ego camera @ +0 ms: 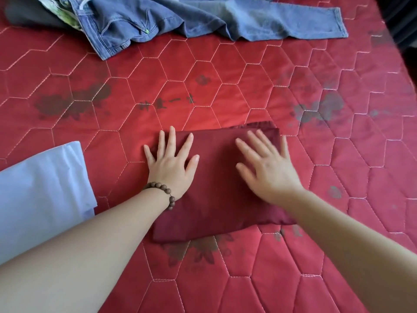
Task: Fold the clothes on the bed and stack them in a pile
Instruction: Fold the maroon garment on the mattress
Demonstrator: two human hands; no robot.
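1. A folded dark red garment [216, 188] lies flat on the bed [225, 86], on its red quilted cover stitched in hexagons, in the near middle of the view; it forms a rough rectangle with its far right corner showing a second layer of cloth
2. The left hand [172, 163] lies palm down on the left part of the garment, released, fingers straight and spread; the little finger reaches the garment's left edge; a bracelet of brown wooden beads [164, 193] circles that wrist
3. The right hand [268, 168] lies palm down on the right part of the garment, also released, fingers straight and close together, slightly blurred; its fingertips come near the far right corner
4. A folded white garment [42, 188] lies on the bed just to the left of the left forearm, apart from the red one
5. A pair of blue jeans [203, 19] lies unfolded and crumpled across the far side of the bed, one leg stretched to the right; beside them at the far left a dark grey cloth [29, 16] and a bit of green printed fabric [70, 16] show, partly under the jeans
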